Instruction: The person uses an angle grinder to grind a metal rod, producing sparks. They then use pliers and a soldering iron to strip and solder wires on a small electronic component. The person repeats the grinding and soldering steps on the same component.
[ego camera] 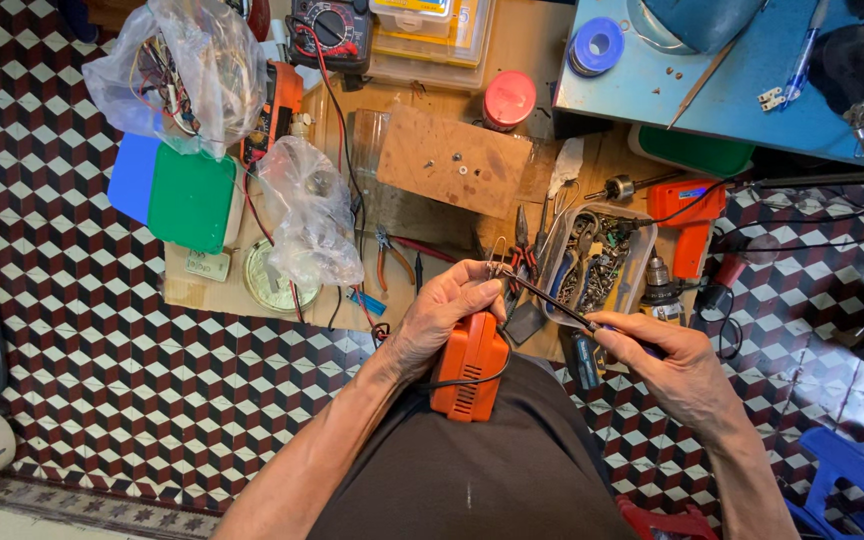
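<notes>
My left hand (449, 312) grips an orange box-shaped device (469, 368) that rests on my lap, with a black cord looping out from under it. The fingertips of that hand pinch something small and metallic at the device's top end; I cannot tell what it is. My right hand (674, 372) holds a thin dark-handled tool (552, 303) like a pen. Its tip points left and up to the spot where the left fingertips pinch.
A clear tray of metal parts (597, 262) lies just beyond my hands. Pliers (392, 256), an orange drill (690, 222), plastic bags of wires (304, 214), a green-and-blue box (184, 194) and a wooden board (454, 160) lie on the patterned tile floor. A blue table (742, 80) stands at the top right.
</notes>
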